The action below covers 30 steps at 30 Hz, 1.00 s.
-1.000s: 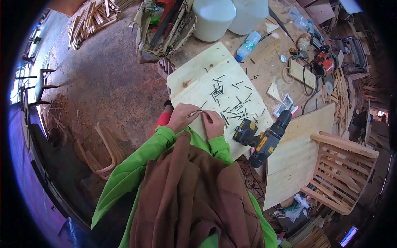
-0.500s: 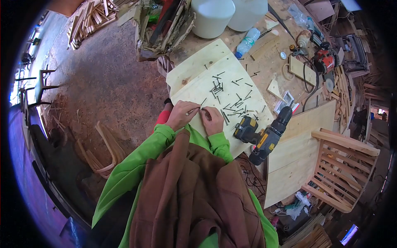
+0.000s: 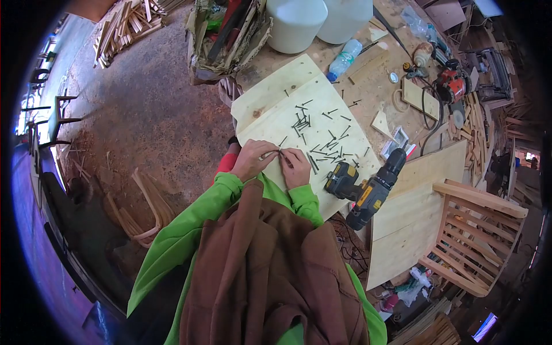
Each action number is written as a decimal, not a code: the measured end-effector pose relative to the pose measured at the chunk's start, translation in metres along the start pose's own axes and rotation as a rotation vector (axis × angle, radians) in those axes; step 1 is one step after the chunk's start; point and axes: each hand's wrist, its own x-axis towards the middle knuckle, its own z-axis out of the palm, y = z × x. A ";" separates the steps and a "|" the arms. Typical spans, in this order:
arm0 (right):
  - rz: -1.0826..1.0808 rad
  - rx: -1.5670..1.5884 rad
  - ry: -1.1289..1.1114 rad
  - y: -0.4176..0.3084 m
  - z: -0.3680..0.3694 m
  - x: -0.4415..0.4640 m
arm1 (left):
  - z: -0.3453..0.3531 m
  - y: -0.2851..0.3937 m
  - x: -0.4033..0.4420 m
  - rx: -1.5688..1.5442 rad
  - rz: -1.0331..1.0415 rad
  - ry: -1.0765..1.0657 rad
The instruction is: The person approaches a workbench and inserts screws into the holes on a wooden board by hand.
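My left hand [image 3: 252,160] and my right hand [image 3: 295,167] meet over the near edge of a pale plywood board [image 3: 270,123]. Both are closed, with thumbs and fingertips pinched together; whatever small thing sits between them is hidden. One dark screw [image 3: 283,141] shows just beyond the fingertips, and I cannot tell whether it is held or lies on the board. Loose screws [image 3: 301,121] are scattered over the board, with more screws [image 3: 329,154] close to my right hand. A black and yellow cordless drill [image 3: 371,192] lies on its side to the right.
Beyond the board stand white plastic jugs [image 3: 296,23], a water bottle [image 3: 345,59] and a torn cardboard box [image 3: 227,43]. A red power tool [image 3: 451,86] with a cable lies at the far right. A slatted wooden frame [image 3: 474,236] stands on the right, over a plywood sheet [image 3: 414,218].
My right hand has shifted slightly toward my left, and the fingertips now come together. The screws, board and drill have not moved.
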 end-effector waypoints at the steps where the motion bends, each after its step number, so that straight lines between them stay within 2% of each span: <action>1: 0.005 -0.003 -0.006 -0.002 -0.001 0.001 | 0.000 0.000 0.001 0.009 0.010 -0.005; 11: 0.011 0.000 -0.036 -0.011 -0.010 0.007 | -0.001 -0.002 0.003 -0.003 0.001 -0.056; 17: 0.095 0.123 -0.068 -0.021 -0.019 0.012 | -0.004 0.003 0.004 -0.033 -0.064 -0.090; 23: 0.107 0.025 -0.047 -0.017 -0.026 0.008 | -0.002 0.000 0.003 -0.020 -0.054 -0.069; 26: 0.041 -0.067 -0.015 -0.013 -0.024 0.002 | 0.000 -0.002 0.000 0.010 -0.049 -0.069; 30: 0.136 -0.013 -0.024 -0.025 -0.024 0.002 | 0.001 -0.003 -0.001 0.027 -0.024 -0.058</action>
